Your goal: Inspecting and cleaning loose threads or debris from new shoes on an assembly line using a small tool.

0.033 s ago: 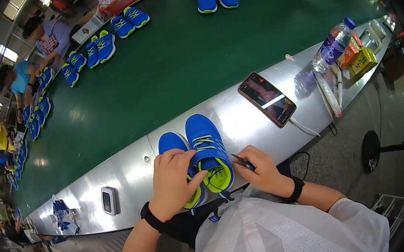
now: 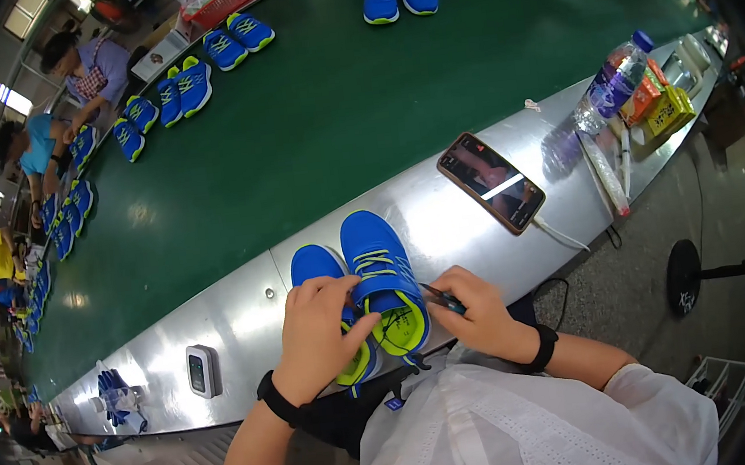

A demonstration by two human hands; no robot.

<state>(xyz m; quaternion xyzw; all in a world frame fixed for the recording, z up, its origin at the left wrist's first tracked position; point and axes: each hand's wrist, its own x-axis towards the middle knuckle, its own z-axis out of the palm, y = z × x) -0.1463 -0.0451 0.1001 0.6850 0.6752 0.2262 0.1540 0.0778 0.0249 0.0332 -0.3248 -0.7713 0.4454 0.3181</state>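
A pair of blue sneakers with lime linings stands on the metal ledge before me, toes pointing away. My left hand (image 2: 321,329) curls over the near side of the right-hand sneaker (image 2: 377,255), thumb at its collar; the exact finger contact is partly hidden. Beneath that hand, the left-hand sneaker (image 2: 316,264) is mostly covered. Inside the right-hand one, a lime insole and a thin dark cord show. My right hand (image 2: 479,312) closes round a small dark pointed tool (image 2: 446,298), its tip close to that sneaker's right side. Its exact kind is unclear.
Beyond the metal ledge runs a green conveyor belt (image 2: 291,150) carrying more blue sneakers (image 2: 194,88). To the right lie a phone (image 2: 492,182) with a white cable and a plastic bottle (image 2: 615,80). A small grey-white device (image 2: 203,371) sits left. Co-workers (image 2: 92,71) stand at far left.
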